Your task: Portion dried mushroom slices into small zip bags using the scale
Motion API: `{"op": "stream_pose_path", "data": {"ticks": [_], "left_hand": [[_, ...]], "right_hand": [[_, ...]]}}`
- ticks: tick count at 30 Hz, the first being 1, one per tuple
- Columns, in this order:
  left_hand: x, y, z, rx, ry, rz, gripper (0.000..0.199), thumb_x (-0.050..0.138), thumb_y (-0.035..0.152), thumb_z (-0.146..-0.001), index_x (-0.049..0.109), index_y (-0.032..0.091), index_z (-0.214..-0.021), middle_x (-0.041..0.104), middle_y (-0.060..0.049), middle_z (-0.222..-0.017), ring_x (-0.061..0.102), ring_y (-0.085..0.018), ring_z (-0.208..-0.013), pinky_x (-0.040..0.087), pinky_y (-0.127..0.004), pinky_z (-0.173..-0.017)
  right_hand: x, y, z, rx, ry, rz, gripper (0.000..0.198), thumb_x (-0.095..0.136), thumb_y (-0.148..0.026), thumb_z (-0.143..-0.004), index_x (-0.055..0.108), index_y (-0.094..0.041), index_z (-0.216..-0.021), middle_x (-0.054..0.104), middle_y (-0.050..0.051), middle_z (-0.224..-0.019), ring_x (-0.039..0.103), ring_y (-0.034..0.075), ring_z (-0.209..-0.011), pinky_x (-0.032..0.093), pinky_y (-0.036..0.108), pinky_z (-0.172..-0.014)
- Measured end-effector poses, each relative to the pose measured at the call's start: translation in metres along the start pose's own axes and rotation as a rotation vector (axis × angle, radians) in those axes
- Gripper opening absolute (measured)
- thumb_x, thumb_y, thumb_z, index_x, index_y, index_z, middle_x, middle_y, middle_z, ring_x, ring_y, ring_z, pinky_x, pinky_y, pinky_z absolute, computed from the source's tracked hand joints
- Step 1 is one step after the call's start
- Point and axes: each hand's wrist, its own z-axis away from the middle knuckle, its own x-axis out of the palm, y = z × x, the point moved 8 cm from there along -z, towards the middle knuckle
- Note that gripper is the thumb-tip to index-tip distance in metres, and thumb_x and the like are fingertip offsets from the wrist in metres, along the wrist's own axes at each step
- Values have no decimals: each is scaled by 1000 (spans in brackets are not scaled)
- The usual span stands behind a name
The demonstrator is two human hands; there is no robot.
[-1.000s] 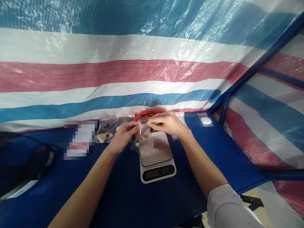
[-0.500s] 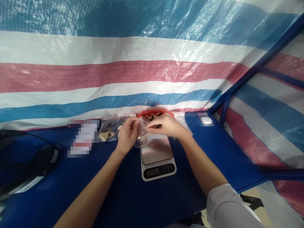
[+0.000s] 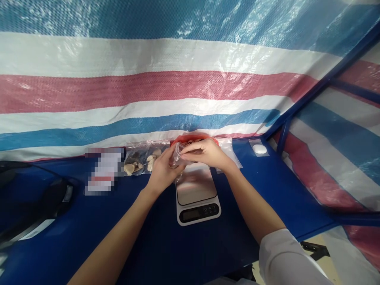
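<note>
A clear plastic bag (image 3: pixel 177 153) is held up over the far end of a white kitchen scale (image 3: pixel 196 186). My left hand (image 3: pixel 162 169) wraps round the bag's left side, thumb across the front. My right hand (image 3: pixel 208 152) has its fingers at the bag's upper right edge, closed in a pinch there. What the bag contains is mostly hidden by my fingers. Just behind the hands lies a red bag (image 3: pixel 187 138) with dark brown pieces in it, partly covered by my right hand. The scale's display looks dark.
Left of my hands lie clear bags of pale slices (image 3: pixel 134 168). More clear plastic bags (image 3: pixel 227 149) lie right of the red bag. Farther right is a small bag with a white round item (image 3: pixel 259 149). A black object (image 3: pixel 56 198) and a blurred-out paper (image 3: pixel 103 172) are at left. Striped sheeting (image 3: pixel 148 91) rises behind the table.
My left hand has shifted right and opened out round the bag, its thumb now in front. My right hand has moved slightly left and up along the bag's edge.
</note>
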Motion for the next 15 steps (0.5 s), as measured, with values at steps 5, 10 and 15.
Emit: {"op": "stream_pose_path", "data": {"ticks": [5,10,15], "left_hand": [[-13,-13,-4,-116,-5,9,57,71,40,-80,64,15,-131,74,-11,-120,70,-30,-108,55,-41,-99],[-27,-17,-9,-165,-50,72,64,75,42,-75,64,15,-132,75,-9,-117,71,-31,-107,56,-39,-96],[-33,-22,-11,-199,-103,131,53,76,43,-75,70,17,-121,77,-8,-110,71,-31,-104,57,-40,-95]], "right_hand": [[-21,15,2,22,34,18,24,72,-37,-87,80,-20,-102,79,4,-99,71,17,-79,56,30,-76],[-11,28,1,119,-184,358,16,65,-25,-90,81,-21,-91,77,1,-88,65,14,-76,44,26,-71],[13,36,-2,186,-264,706,23,59,-28,-94,80,-26,-85,76,1,-89,62,18,-86,36,28,-69]]}}
